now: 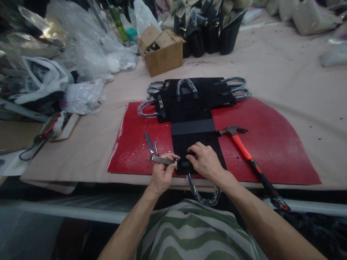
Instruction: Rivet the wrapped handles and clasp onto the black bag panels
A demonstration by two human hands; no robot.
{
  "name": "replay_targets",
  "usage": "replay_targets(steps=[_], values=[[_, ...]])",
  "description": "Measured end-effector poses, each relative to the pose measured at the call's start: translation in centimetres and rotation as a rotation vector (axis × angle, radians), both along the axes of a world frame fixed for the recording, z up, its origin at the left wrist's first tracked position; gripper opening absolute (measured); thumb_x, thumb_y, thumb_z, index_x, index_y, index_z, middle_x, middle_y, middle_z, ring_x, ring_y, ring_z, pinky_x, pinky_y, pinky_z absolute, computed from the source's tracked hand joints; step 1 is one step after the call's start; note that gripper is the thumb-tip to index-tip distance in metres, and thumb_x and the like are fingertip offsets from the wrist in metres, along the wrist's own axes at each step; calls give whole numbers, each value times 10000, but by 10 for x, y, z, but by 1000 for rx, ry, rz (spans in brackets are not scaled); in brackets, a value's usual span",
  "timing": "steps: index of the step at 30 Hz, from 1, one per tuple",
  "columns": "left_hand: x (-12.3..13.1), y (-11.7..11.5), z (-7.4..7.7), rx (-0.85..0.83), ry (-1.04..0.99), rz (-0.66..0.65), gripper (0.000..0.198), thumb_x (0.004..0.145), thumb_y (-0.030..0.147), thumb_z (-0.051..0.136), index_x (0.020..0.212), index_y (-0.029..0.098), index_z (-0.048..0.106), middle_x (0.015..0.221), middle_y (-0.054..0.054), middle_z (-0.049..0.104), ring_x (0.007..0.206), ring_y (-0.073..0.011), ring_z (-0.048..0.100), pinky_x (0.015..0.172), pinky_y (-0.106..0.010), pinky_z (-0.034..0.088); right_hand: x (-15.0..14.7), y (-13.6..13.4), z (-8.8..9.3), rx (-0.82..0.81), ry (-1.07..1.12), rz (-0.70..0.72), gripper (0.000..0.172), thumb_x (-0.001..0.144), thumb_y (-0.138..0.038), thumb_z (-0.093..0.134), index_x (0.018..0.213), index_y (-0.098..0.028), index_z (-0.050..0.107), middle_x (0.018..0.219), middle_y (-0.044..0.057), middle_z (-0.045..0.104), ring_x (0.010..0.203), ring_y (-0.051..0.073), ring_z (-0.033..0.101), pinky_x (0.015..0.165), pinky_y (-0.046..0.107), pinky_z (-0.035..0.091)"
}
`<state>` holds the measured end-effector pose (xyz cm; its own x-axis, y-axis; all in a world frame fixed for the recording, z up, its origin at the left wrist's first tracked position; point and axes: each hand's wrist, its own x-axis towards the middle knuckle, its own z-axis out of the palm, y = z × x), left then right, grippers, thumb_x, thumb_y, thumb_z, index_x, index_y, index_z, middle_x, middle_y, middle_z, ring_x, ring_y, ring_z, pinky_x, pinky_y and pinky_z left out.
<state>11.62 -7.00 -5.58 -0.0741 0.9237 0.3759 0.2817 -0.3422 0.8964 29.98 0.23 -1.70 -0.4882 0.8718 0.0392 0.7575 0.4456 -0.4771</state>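
Observation:
My left hand [162, 175] is closed round a silver metal punch [161, 159], a bar with a crosswise end. That end touches a black bag panel [196, 141] near its front edge. My right hand [204, 160] rests on the panel, its fingers bent with a gap between thumb and forefinger. A plastic-wrapped bag handle [202, 196] hangs from the panel over the table edge. Two more metal tools, a flat bar [149, 142] and a thin rod [155, 148], lie left of the panel. On the right lies a claw hammer [245, 148] with an orange and black handle.
Under the work is a red mat [271, 144] on the cloth-covered table [108, 126]. More black panels [217, 86] with wrapped handles lie behind. A cardboard box [164, 57], black bags [211, 39] and clear plastic bags [94, 54] stand at the back.

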Motion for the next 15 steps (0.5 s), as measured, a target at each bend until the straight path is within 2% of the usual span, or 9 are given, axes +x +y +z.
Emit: replay_targets(steps=[3,9,15], values=[[0,-2,-3,3,-20,7,54,955,183,571,1008,177,560,1076,-78,647,1009,-210,678,908,-356,540,-6,15,5,36,-151,83,124,894,-289,724,947,-187,679,949,40,646,818,206,605,728,323,363],[2,-4,-8,8,-97,84,50,958,202,585,992,167,579,1076,-79,633,977,-212,690,864,-348,579,-9,26,11,46,-211,236,256,845,-386,789,926,-182,656,934,34,651,808,210,616,723,319,361],[2,-5,-8,-11,-124,105,58,962,221,592,983,167,592,1075,-74,635,953,-207,694,849,-337,589,-12,31,16,61,-263,330,273,860,-405,752,939,-169,639,956,60,658,824,226,633,704,320,363]])
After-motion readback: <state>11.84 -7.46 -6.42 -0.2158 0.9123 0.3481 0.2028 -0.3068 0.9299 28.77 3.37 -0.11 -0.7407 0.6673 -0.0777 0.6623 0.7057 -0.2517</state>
